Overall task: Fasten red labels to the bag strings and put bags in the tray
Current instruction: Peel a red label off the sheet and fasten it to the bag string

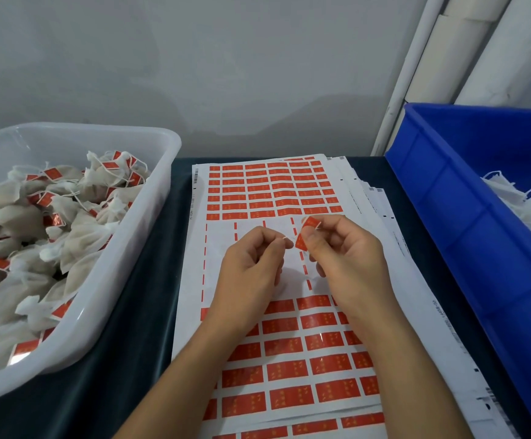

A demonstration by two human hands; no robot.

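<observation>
Our fingers point(313, 240) on the right hand point(346, 258) are curled and pinch a red label point(305, 232), folded over a thin white string point(289, 239). The left hand point(251, 264) is curled too, its thumb and forefinger pinching the other end of that string, just left of the label. Whether a bag hangs from the string we cannot tell; our hands hide what is below.

Both hands hover over the sheet of labels point(289, 369), which lies in the middle on a dark cloth point(150, 264). The sheet has full rows of red labels at its far end and its near end, and a bare white band between them, right under our hands. More sheets are fanned out beneath it to the right.

To the left stands the white tray point(150, 198), heaped with bags point(77, 242) that already carry red labels. To the right stands a blue bin point(448, 210) holding white unlabelled bags point(524, 201) at its far right.
</observation>
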